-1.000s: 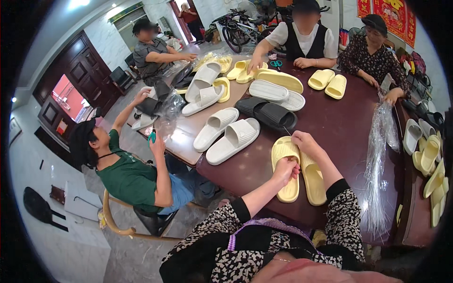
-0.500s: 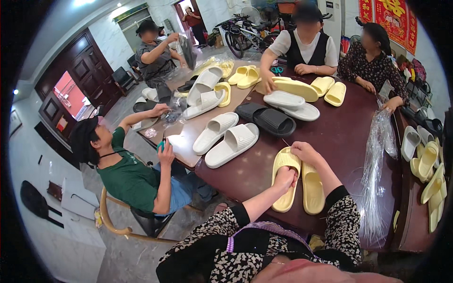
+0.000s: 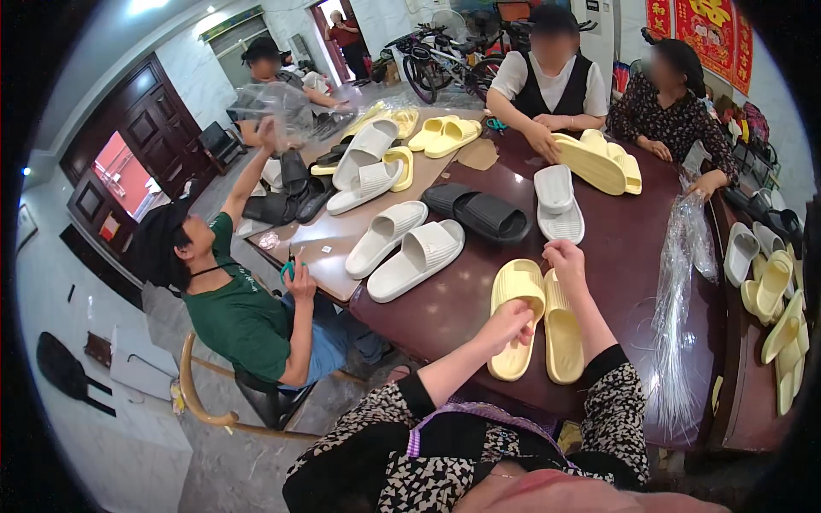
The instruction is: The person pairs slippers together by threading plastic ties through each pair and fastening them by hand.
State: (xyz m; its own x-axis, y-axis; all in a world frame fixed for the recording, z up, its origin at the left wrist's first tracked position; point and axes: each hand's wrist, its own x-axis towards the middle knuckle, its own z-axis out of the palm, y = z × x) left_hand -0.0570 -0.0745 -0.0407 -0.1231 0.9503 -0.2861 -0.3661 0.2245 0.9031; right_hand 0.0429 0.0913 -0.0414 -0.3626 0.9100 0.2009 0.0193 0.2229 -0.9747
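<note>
Your left hand (image 3: 510,323) now rests on the heel end of the left yellow slipper (image 3: 516,318), grip curled over it; your right hand (image 3: 564,258) pinches the toe of the right yellow slipper (image 3: 563,329). Both lie side by side on the table (image 3: 629,265), closer together than a second ago.

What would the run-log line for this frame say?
left hand: on left yellow slipper | right hand: on toe of right yellow slipper | pair side by side on brown table | plastic bags at right
</note>
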